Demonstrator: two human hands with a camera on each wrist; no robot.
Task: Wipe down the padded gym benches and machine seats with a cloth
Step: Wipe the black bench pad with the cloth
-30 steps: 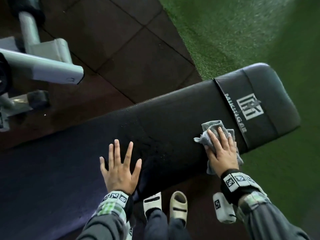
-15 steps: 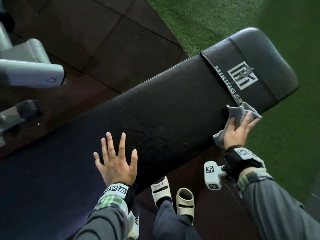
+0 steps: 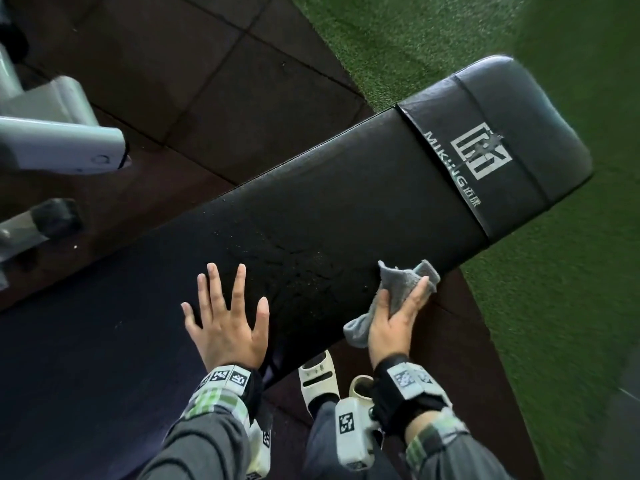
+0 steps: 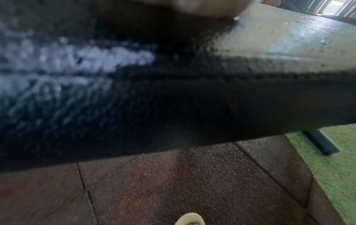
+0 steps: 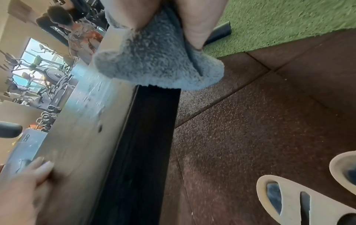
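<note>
Black padded bench (image 3: 346, 209) runs diagonally thru head view, far end over green turf (image 3: 433, 36), near end over dark rubber floor tiles (image 3: 207, 81). Printed in white across end band of pad: "MIKING" plus two small characters too fine to read, beside a square block logo (image 3: 480, 154). Fine droplets speckle pad's mid section w/ a wet sheen; same droplets show on pad top in left wrist view (image 4: 289, 35).

Left hand (image 3: 227, 323) lies palm-down on bench top nr the near edge, fingers straight & fanned apart, thumb out to the side, holding nothing. Wrist strap w/ black-and-white square marker tags; plaid cuff under grey sleeve. Same hand seen from right wrist view (image 5: 29, 187), fingertips flat on pad surface.

Right hand (image 3: 394, 317) sits at bench's near side edge, thumb & fingers clamped round a grey terry cloth (image 3: 403, 278). Cloth bunched, top fold pressed on pad's edge, loose tail hanging below palm. Right wrist view: cloth (image 5: 158, 64) pinched betw. thumb & finger (image 5: 200, 22), draped over pad's corner, black side wall running below it.

Cream slide sandals (image 3: 320, 375) on tiles under bench edge, also in right wrist view (image 5: 292, 202). Pale grey machine frame (image 3: 62, 147) at left. Another person (image 5: 77, 30) & gym machines far back by windows.
</note>
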